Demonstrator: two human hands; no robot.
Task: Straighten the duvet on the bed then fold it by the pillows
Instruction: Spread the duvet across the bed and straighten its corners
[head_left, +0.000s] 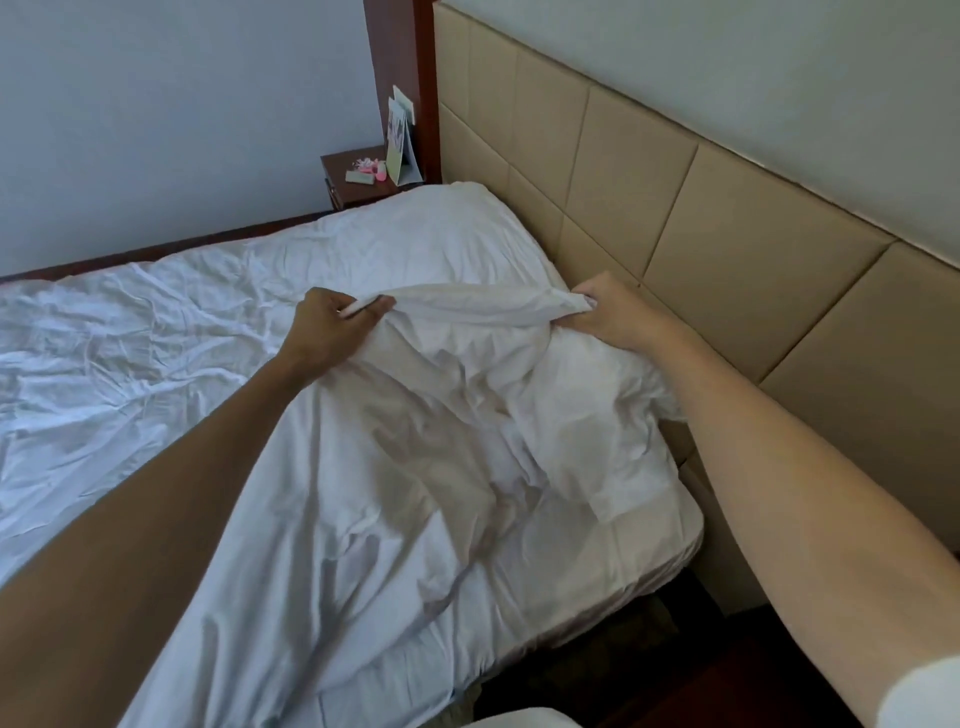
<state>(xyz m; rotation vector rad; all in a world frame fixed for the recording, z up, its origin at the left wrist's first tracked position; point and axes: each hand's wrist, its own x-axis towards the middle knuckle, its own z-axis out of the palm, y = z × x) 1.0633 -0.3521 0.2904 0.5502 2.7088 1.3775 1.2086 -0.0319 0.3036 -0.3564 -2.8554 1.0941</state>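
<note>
Duvet (395, 467) top edge bunched beside the headboard (675, 218), its held span running away from the headboard: right hand (605, 312) grips nearest it, left hand (332, 322) pinches farther out.

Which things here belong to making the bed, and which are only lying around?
For the job:
duvet, its edge gripped by the left hand and the right hand
pillow

Lying about:
nightstand
folded card standing on it
small pink things on it
headboard
</note>
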